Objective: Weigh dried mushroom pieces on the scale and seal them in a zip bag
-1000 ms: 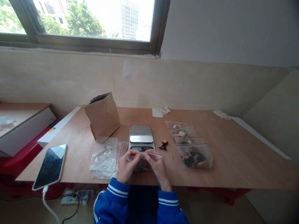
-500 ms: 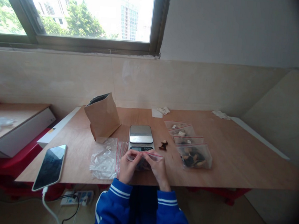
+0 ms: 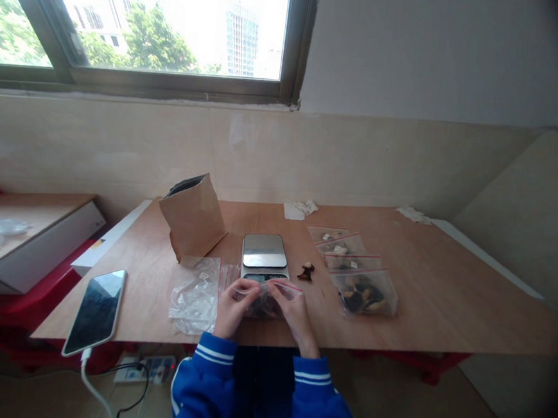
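Both hands together at lower centre: left hand (image 3: 233,310) and right hand (image 3: 294,313) pinch the bag (image 3: 266,301), below the scale (image 3: 264,257).

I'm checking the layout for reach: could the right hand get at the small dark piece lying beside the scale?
Probably yes. The dark piece lies bare on the table just beyond the right hand, nothing between them, though that hand now pinches the small bag.
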